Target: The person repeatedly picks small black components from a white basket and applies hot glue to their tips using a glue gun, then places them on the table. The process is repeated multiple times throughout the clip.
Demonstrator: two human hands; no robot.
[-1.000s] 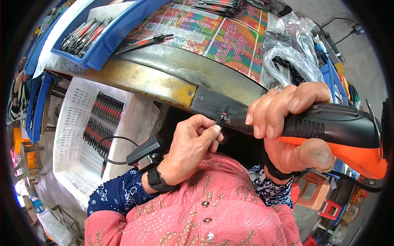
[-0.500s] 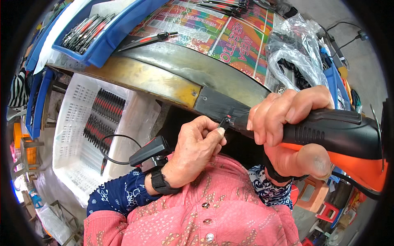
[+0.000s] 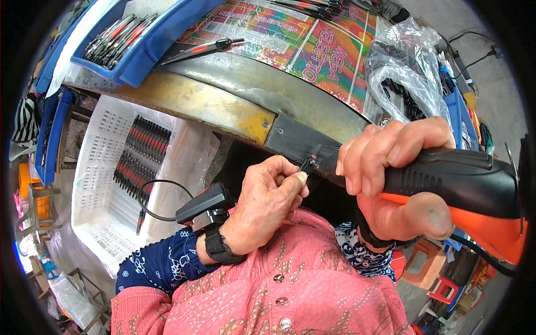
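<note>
Near the table's edge, my left hand (image 3: 269, 194) pinches a small slim black part (image 3: 306, 164) between thumb and forefinger. My right hand (image 3: 385, 167) is wrapped round the front of an orange-and-black power tool (image 3: 452, 181), its thumb pointing toward me. The tool's front end is close to the fingertips of my left hand and the black part, beside a dark plate (image 3: 296, 135) fixed on the table edge. Whether the tool touches the part is hidden by my fingers. On my left wrist, a strap (image 3: 222, 248) carries a small black device (image 3: 205, 204) with a cable.
Left below the table, a white plastic crate (image 3: 95, 184) holds rows of slim black-and-red tools (image 3: 148, 142). A blue bin (image 3: 146, 61) of similar tools stands on the table (image 3: 223, 72). One more tool (image 3: 206, 49) lies beside it. Clear plastic bags (image 3: 405, 67) sit at the right.
The view has shifted slightly. Both hands keep nearly the same grip and place, with the black part tilted a little differently at the left fingertips.
</note>
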